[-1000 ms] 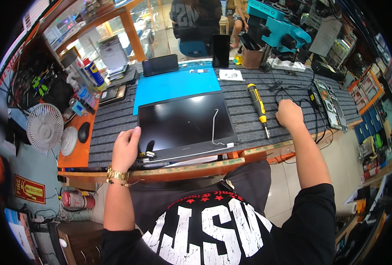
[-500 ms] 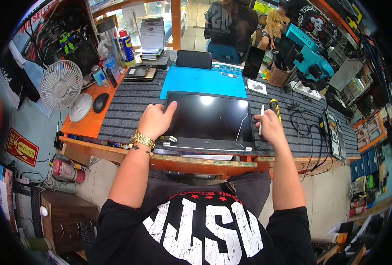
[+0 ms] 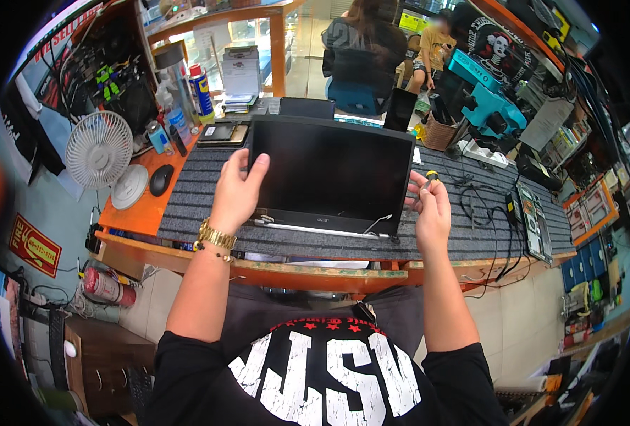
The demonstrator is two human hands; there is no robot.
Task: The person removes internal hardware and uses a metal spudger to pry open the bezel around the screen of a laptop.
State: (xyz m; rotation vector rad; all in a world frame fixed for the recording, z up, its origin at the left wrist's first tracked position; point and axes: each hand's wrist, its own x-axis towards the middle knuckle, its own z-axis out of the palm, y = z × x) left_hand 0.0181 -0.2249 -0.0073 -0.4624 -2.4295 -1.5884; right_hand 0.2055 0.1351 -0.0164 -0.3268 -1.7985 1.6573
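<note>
A laptop screen panel (image 3: pixel 329 170) with a dark display stands tilted up on the desk in front of me, its silver hinge strip along the bottom. My left hand (image 3: pixel 238 186) grips its left edge, thumb in front and fingers curled behind. At the right edge is my right hand (image 3: pixel 430 202), its fingertips close to the frame and a slim pale tool pinched in them, mostly hidden. Behind that hand shows the yellow-and-black end of a screwdriver (image 3: pixel 433 175). A loose thin cable (image 3: pixel 377 223) sticks out at the screen's lower right corner.
Black cables (image 3: pixel 496 206) and an opened laptop base (image 3: pixel 535 221) lie on the right of the striped grey mat (image 3: pixel 201 184). To the left stand a white fan (image 3: pixel 98 149), a black mouse (image 3: pixel 161 180) and spray cans. A woven basket (image 3: pixel 439 133) stands at the back.
The screen panel, flat before, has been raised at its far edge and now hides the blue mat. My right hand has moved left to the panel's right edge.
</note>
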